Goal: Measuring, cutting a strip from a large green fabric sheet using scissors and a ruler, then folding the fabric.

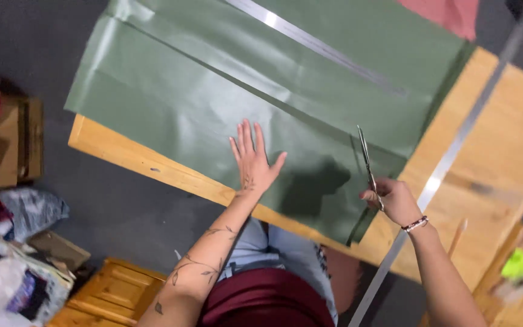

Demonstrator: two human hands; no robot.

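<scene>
Green sheet (pixel 213 91) lies spread over the wooden table (pixel 503 151), its near edge hanging a little past the table's front. The left hand (pixel 252 160) rests flat on it, fingers spread wide and holding nothing, pressing the sheet down close to the front edge. The right hand (pixel 394 200) grips the scissors (pixel 367 163) by the handles, fingers curled round them, the blades pointing away from the body and nearly closed over the sheet's right-hand part, where a cut line seems to run in from the near edge. A long metal ruler (pixel 316 43) lies across the far part of the sheet; a second metal strip (pixel 455 151) slants over the bare wood at the right, near the right hand.

To cut well here, in my judgement, the flat palm should hold the sheet taut just beside the blades, not well apart from them, so the material does not pucker. Long, even strokes with the blades kept low would give a cleaner edge than short snips.
</scene>
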